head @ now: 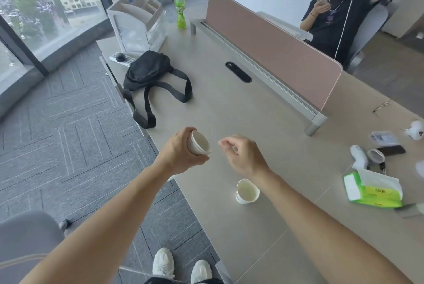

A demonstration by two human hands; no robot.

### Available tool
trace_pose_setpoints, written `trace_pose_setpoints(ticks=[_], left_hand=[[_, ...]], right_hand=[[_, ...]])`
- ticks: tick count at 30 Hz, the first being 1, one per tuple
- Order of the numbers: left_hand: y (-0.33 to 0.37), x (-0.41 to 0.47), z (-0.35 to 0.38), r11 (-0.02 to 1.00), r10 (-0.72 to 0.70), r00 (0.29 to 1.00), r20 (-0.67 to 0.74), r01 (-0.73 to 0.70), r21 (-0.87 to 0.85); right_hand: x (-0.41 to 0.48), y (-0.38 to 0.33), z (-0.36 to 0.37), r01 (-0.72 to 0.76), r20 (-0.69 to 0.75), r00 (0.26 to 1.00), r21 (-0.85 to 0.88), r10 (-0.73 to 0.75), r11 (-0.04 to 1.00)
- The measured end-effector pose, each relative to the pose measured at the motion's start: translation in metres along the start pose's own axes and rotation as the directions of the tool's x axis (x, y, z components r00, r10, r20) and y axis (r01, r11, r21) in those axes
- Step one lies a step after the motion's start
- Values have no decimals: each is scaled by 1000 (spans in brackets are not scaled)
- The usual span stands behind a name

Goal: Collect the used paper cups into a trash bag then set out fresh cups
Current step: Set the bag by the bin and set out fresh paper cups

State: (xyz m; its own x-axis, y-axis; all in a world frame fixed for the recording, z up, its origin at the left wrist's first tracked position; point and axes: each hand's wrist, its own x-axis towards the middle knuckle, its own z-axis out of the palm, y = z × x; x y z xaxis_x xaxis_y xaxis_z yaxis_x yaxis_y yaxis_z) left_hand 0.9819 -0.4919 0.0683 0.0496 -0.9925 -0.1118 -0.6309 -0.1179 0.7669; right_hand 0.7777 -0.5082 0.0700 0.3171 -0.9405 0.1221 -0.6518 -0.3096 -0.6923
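Observation:
My left hand (pixel 181 150) grips a short stack of nested white paper cups (pixel 200 144), tilted with the mouths facing right, above the desk's front edge. Just to its right, my right hand (pixel 241 152) hovers with fingers loosely curled and nothing visible in them, a small gap from the stack. One white paper cup (pixel 247 191) stands upright on the beige desk (pixel 229 104), below my right wrist. No trash bag is in view.
A black sling bag (pixel 151 72) lies at the desk's left. Behind it are a white organiser (pixel 137 24) and a green bottle (pixel 180 10). A tissue pack (pixel 374 189), controllers and a phone lie at right. A pink divider (pixel 275 49) separates a seated person.

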Motion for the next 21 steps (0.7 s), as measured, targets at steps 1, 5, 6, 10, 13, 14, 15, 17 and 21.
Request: trace_pose_setpoints(ticks=[1, 5, 6, 10, 13, 14, 15, 17, 21], left_hand=[[1, 1, -2, 1000, -1, 1000, 1, 1, 12], [4, 5, -5, 996, 44, 999, -9, -43, 72], [4, 7, -5, 995, 53, 999, -7, -52, 86], [3, 12, -7, 993, 52, 998, -22, -49, 108], [3, 16, -10, 993, 52, 997, -49, -46, 112], [3, 18, -11, 993, 48, 998, -52, -42, 110], [3, 19, -11, 994, 41, 998, -53, -36, 102], [3, 22, -13, 997, 31, 998, -60, -26, 76], [-3, 29, -17, 999, 13, 997, -73, -9, 50]], right_hand=[[7, -15, -4, -22, 67, 998, 67, 17, 997], [25, -43, 3, -75, 324, 944, 39, 59, 996], [27, -45, 6, -54, 331, 943, 7, 48, 999], [35, -49, 12, -15, 281, 959, -31, 23, 999], [42, -52, 13, 9, 258, 966, -43, 2, 999], [44, -53, 14, 14, 255, 967, -49, -1, 999], [47, -52, 15, 16, 252, 968, -52, -2, 999], [54, -51, 14, 6, 234, 972, -45, 4, 999], [70, -52, 9, -26, 194, 980, -48, 35, 999]])
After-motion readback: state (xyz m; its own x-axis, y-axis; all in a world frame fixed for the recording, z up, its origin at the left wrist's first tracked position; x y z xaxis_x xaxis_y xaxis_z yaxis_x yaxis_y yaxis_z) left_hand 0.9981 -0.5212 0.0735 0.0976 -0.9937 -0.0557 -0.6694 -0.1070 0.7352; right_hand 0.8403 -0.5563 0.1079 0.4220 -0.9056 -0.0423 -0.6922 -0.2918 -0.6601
